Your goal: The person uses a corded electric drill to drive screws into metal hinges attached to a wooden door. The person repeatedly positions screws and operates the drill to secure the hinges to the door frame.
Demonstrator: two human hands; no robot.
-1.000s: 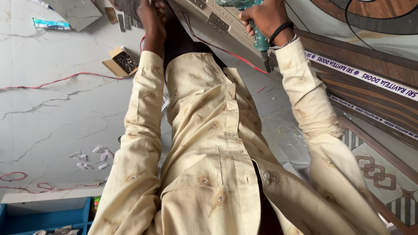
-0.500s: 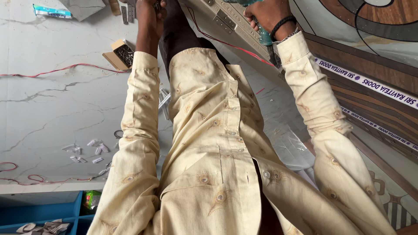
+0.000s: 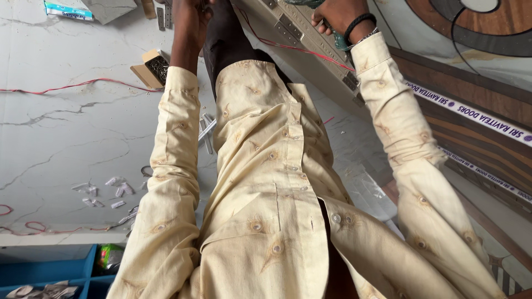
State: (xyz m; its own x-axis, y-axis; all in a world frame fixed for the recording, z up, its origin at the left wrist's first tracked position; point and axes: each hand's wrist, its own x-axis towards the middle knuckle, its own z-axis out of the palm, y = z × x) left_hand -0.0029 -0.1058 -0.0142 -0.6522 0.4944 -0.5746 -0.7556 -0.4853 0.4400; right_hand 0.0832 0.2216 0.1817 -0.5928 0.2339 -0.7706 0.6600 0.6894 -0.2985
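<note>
Here the right hand (image 3: pixel 337 15) is clamped on a teal power tool's grip (image 3: pixel 339 40) over the hinged door frame edge (image 3: pixel 310 44), best kept square, while the left hand (image 3: pixel 191 16) steadies the frame, its fingers out of sight.

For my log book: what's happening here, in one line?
right hand: gripping teal drill | left hand: at door edge, grip unclear | floor: red wire
</note>
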